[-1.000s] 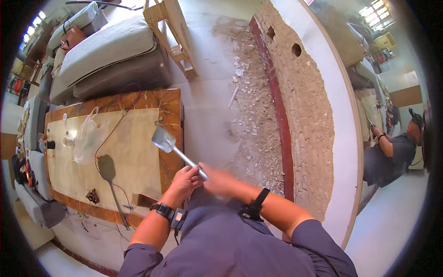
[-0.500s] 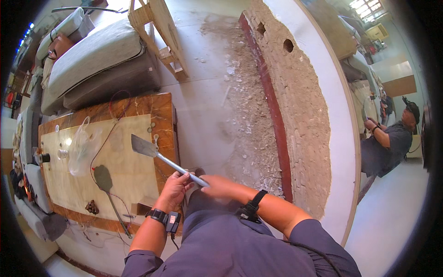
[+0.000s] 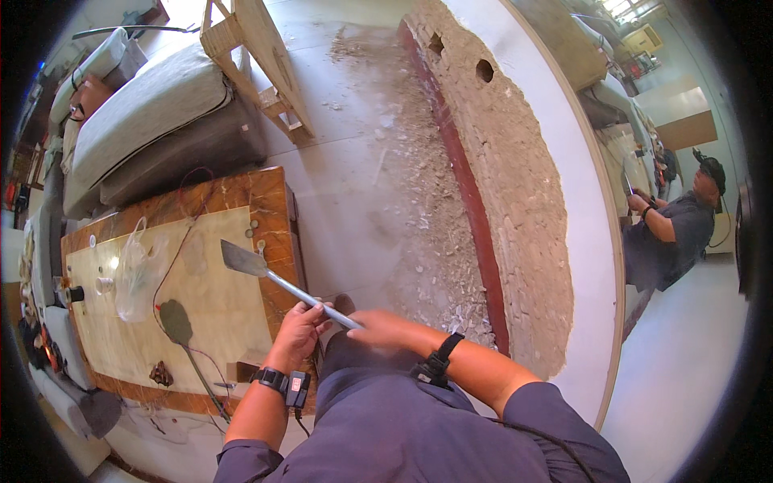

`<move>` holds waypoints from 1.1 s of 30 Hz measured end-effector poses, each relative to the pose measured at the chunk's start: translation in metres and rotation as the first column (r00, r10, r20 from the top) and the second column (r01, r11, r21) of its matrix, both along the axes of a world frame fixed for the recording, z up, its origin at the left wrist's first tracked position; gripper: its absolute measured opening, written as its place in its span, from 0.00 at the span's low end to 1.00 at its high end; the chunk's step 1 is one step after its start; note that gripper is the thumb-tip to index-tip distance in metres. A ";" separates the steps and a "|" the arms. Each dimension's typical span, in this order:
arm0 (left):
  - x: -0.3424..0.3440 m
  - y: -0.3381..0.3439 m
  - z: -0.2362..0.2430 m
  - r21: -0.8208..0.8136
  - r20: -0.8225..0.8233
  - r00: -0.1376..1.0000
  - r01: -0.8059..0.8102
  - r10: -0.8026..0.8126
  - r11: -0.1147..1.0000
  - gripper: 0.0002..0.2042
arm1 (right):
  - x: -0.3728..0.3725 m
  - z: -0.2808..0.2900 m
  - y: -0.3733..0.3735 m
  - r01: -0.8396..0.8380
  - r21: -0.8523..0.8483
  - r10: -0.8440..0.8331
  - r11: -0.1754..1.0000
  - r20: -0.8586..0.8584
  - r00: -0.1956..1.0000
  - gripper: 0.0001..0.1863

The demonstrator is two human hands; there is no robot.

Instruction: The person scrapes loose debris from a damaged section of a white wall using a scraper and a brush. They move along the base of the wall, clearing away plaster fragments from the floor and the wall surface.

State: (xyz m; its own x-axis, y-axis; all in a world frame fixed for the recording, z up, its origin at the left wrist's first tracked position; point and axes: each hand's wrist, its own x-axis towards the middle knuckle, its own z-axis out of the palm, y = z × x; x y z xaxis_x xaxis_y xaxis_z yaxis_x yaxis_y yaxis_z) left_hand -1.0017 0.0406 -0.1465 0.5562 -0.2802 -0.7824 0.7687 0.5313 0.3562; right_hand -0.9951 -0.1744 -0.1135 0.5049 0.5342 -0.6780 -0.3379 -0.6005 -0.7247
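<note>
A scraper [image 3: 283,283] with a flat grey metal blade and a pale metal shaft slants across in front of me, blade up to the left over the table edge. My left hand [image 3: 299,332] is closed about the shaft, the fingers and thumb pinching it partway along. At the shaft's lower end my right hand [image 3: 382,328] is wrapped round it, slightly blurred. Beyond my hands runs a rough, stripped patch of wall [image 3: 503,177] with two holes, a dark red strip [image 3: 463,173] along its foot.
Crumbled rubble [image 3: 423,217] lies along the red strip on the pale floor. On my left stands a marble-edged table [image 3: 278,233] with a plastic bag [image 3: 138,278] and a dark green paddle-shaped swatter [image 3: 175,322]. Farther off are a wooden trestle [image 3: 270,56] and a covered sofa [image 3: 149,121].
The view has shifted slightly, so the wall and table sit farther left in it. Both hands keep their hold on the scraper, which has barely moved.
</note>
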 end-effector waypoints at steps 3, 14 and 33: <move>-0.001 0.001 -0.001 -0.032 0.033 0.999 0.004 -0.003 0.999 0.04 | 0.000 0.003 0.000 -0.007 0.003 0.007 1.000 0.059 0.998 0.18; 0.010 -0.001 0.014 -0.007 0.080 0.996 0.043 -0.042 0.999 0.06 | 0.002 -0.001 0.001 -0.028 -0.019 0.030 0.999 0.121 0.992 0.18; 0.028 -0.014 0.045 0.095 0.204 0.953 0.208 -0.223 0.974 0.09 | 0.008 0.037 -0.008 0.058 -0.061 -0.059 0.996 -0.009 0.998 0.18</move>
